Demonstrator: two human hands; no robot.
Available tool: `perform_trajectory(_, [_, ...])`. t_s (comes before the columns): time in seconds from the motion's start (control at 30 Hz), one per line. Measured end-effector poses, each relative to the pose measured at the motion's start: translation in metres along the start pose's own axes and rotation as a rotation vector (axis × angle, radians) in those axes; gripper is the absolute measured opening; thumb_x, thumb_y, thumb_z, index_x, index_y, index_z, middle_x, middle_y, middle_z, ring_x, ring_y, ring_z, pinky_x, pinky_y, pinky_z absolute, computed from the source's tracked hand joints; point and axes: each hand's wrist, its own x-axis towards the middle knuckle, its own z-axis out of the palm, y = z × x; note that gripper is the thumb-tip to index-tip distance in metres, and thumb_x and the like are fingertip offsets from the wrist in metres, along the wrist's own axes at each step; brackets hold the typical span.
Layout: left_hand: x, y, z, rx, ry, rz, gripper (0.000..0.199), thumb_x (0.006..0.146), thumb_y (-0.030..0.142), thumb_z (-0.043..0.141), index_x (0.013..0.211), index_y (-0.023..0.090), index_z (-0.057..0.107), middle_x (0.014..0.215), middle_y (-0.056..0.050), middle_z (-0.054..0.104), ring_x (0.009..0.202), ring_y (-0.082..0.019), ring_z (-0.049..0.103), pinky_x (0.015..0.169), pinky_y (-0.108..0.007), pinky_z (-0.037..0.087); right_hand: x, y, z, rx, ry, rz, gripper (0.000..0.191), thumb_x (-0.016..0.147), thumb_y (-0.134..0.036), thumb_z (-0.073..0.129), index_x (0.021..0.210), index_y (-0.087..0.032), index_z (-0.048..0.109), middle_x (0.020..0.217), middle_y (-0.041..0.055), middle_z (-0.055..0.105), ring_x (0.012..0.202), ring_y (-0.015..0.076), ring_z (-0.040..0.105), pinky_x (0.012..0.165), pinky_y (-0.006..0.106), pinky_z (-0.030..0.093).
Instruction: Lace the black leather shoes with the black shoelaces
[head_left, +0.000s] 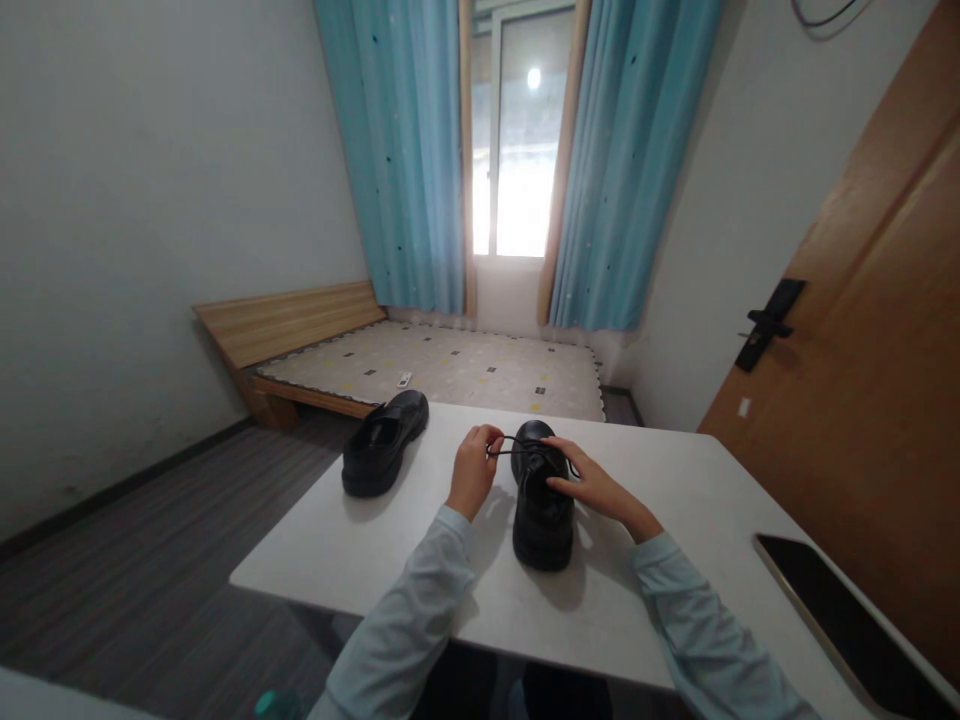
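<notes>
A black lace-up shoe (543, 520) stands on the white table (645, 620) in front of me, its toe pointing away. To its left, my left hand (475, 468) pinches a black shoelace (508, 440) that stretches across to the shoe's upper. My right hand (589, 480) rests at the shoe's right side, thumb by the opening and fingers over the lacing. Part of the lace loops by its fingers; whether they grip it is not clear. A second black shoe (384, 445) stands apart at the table's far left edge.
A dark-screened phone (847, 610) lies along the table's right edge. Beyond the table is a bed (450, 365) with a small white object (404, 380) on it. A brown door (862, 330) stands close on the right. Something green (270, 705) shows at the bottom left.
</notes>
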Motion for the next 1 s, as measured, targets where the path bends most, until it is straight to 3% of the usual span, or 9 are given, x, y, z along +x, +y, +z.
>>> perform_trajectory(0.17, [0.000,-0.002,-0.001,-0.034,0.101,-0.062,0.010,0.085,0.016,0.048,0.090,0.017,0.056,0.086,-0.005,0.062,0.081,-0.017,0.059,0.077,-0.032,0.047,0.000,0.002,0.001,-0.011,0.005,-0.009,0.060,0.077,-0.039,0.062,0.132,-0.024,0.042,0.138,0.0107,0.042,0.131,0.0261,0.036,0.111,0.047,0.023])
perform_trajectory(0.3, [0.001,-0.003,-0.001,-0.054,0.123,-0.073,0.023,0.076,0.004,0.048,0.093,0.016,0.056,0.091,-0.006,0.061,0.086,-0.018,0.059,0.082,-0.035,0.047,-0.001,0.002,0.001,-0.021,0.017,-0.015,0.059,0.077,-0.038,0.062,0.132,-0.024,0.043,0.138,0.0103,0.042,0.130,0.0263,0.037,0.111,0.047,0.024])
perform_trajectory(0.47, [0.001,0.003,-0.003,-0.179,0.025,-0.065,0.039,0.063,-0.004,0.046,0.095,0.017,0.056,0.096,-0.006,0.062,0.085,-0.017,0.060,0.081,-0.034,0.049,-0.001,-0.001,0.001,-0.102,0.089,-0.029,0.057,0.076,-0.040,0.063,0.128,-0.024,0.046,0.131,0.0101,0.047,0.124,0.0268,0.043,0.107,0.047,0.030])
perform_trajectory(0.6, [-0.002,0.012,-0.004,-0.383,-0.161,-0.023,0.040,0.065,0.000,0.048,0.100,0.018,0.054,0.102,-0.005,0.062,0.081,-0.013,0.063,0.074,-0.028,0.051,-0.002,-0.002,0.001,-0.222,0.168,0.020,0.053,0.076,-0.047,0.061,0.123,-0.025,0.052,0.122,0.0093,0.052,0.114,0.0266,0.050,0.100,0.045,0.038])
perform_trajectory(0.77, [-0.006,0.020,-0.007,-0.442,-0.283,0.045,0.038,0.068,0.003,0.045,0.102,0.018,0.055,0.105,-0.004,0.062,0.081,-0.012,0.062,0.072,-0.025,0.051,0.001,-0.002,0.002,-0.187,0.213,0.077,0.044,0.082,-0.051,0.052,0.113,-0.021,0.058,0.110,0.0101,0.057,0.095,0.0226,0.058,0.079,0.036,0.050])
perform_trajectory(0.9, [-0.006,0.022,-0.007,-0.453,-0.289,0.049,0.032,0.074,0.008,0.045,0.104,0.017,0.054,0.098,-0.004,0.065,0.077,-0.011,0.061,0.068,-0.022,0.050,0.003,0.000,0.001,-0.095,0.327,0.097,0.035,0.089,-0.044,0.040,0.093,-0.018,0.064,0.091,0.0079,0.063,0.074,0.0180,0.061,0.070,0.032,0.049])
perform_trajectory(1.0, [-0.005,0.020,-0.004,-0.404,-0.243,-0.006,0.025,0.079,0.014,0.046,0.103,0.017,0.055,0.090,-0.003,0.066,0.068,-0.009,0.060,0.060,-0.020,0.049,0.003,0.003,0.000,-0.042,0.369,0.158,0.026,0.085,-0.035,0.044,0.085,-0.018,0.064,0.077,0.0046,0.063,0.058,0.0153,0.059,0.061,0.030,0.048])
